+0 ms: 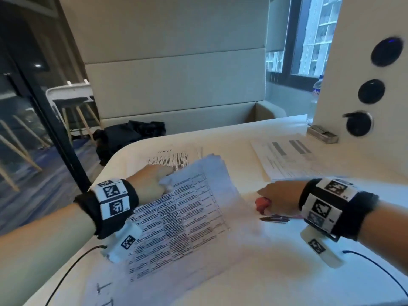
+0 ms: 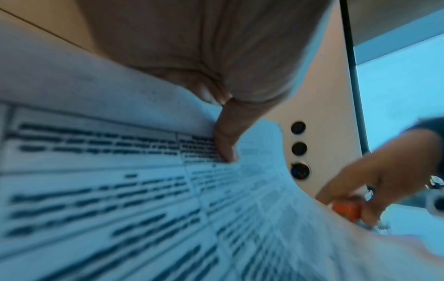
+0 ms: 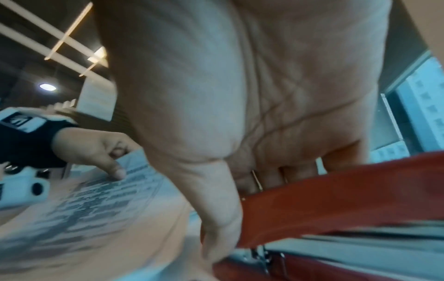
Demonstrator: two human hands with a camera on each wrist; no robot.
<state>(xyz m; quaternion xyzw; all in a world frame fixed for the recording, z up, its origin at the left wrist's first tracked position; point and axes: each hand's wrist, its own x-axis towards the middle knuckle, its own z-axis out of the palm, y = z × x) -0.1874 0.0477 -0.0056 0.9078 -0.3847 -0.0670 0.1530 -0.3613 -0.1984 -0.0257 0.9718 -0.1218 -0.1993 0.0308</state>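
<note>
Left hand: the left hand (image 1: 152, 184) pinches the stack of printed sheets (image 1: 194, 217) at its far left corner, with the thumb (image 2: 225, 144) pressed on the top page and the fingers curled beneath.
Right hand: the right hand (image 1: 280, 195) is closed round the stapler (image 1: 262, 204), fingers over the top arm and thumb along its side.
Stack, location: centre of the desk (image 1: 287, 272), at 9 o'clock from the stapler. A strip of bare desk shows between the two.
Stack, axis: the long axis runs from 7 o'clock to 1 o'clock. The 1 o'clock end is raised and bowed, and the 7 o'clock end lies flat.
Stack, appearance: white pages carrying a ruled table of dense black text. The sheet edges are fanned slightly at the far end.
Stapler, axis: roughly 9 o'clock to 3 o'clock, with the exposed end facing the stack. Which end is the mouth cannot be told.
Stapler, appearance: red upper arm over a dark metal base.
Surroundings: one loose sheet (image 1: 174, 159) lies at 12 o'clock from the stack, partly under it. Another printed sheet (image 1: 287, 160) lies at 2 o'clock.
</note>
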